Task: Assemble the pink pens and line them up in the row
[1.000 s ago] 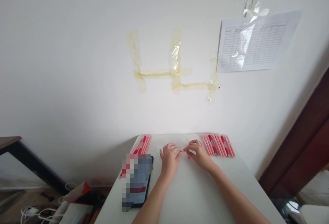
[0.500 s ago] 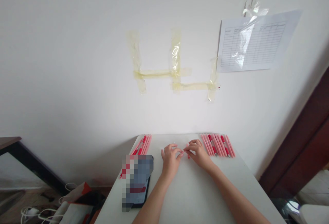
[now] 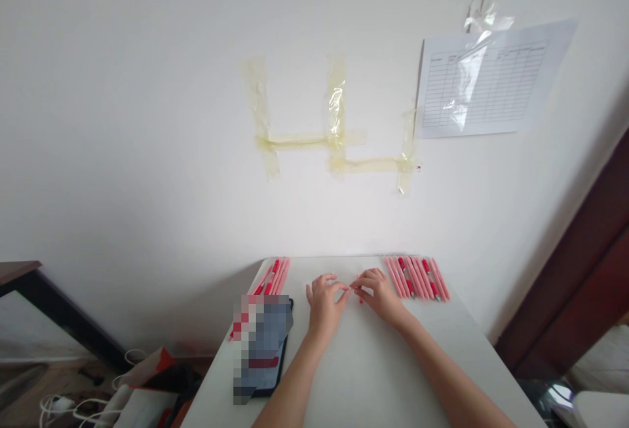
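Observation:
Near the far part of the white table [image 3: 363, 362], my left hand [image 3: 324, 305] and my right hand [image 3: 381, 295] meet almost fingertip to fingertip. Each is closed in a pinch, and whatever small thing sits between the fingers is too little to make out. Just under my right fingers lies a small red and pink piece [image 3: 361, 299], partly covered by the hand. To the right of that hand is a row of pink pens [image 3: 417, 277], a couple of them with darker red and clear barrels. More pink and red pens [image 3: 278, 277] lie at the far left corner.
A phone [image 3: 268, 349], partly blurred out, lies along the table's left side. Behind the table rises a white wall [image 3: 171, 153] with yellowed tape [image 3: 295, 141] and a printed sheet [image 3: 484, 87]. Bags and white cables [image 3: 83, 408] are on the floor at left.
Both hands stay in nearly the same place. The fingertips of my right hand have shifted slightly left, closer to those of my left hand.

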